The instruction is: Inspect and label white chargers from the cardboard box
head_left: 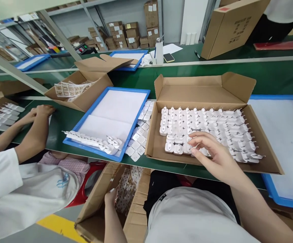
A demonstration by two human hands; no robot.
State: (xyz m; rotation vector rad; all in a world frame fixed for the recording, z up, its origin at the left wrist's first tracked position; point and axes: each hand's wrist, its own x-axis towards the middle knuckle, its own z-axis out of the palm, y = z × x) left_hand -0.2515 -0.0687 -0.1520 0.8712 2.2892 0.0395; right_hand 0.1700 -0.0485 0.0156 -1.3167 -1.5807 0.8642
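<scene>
The green counter (60, 121) is partly taken up by an open shallow box (199, 89). A brown carton (95, 202) is kept down below the counter's front edge. A blue-rimmed tray (122, 104) is set just left of the shallow box. The right hand (214, 157) is held over the shallow box; its grip is loose, and nothing is seen to be grasped. The left hand (111, 197) is put down at the brown carton; whether its grip is clenched cannot be told. Inside the shallow box, white plugs (178, 149) are lined up in rows. Each plug is best pinched softly by its sides, so the rows are kept straight and no thin prongs (165, 107) are bent.
</scene>
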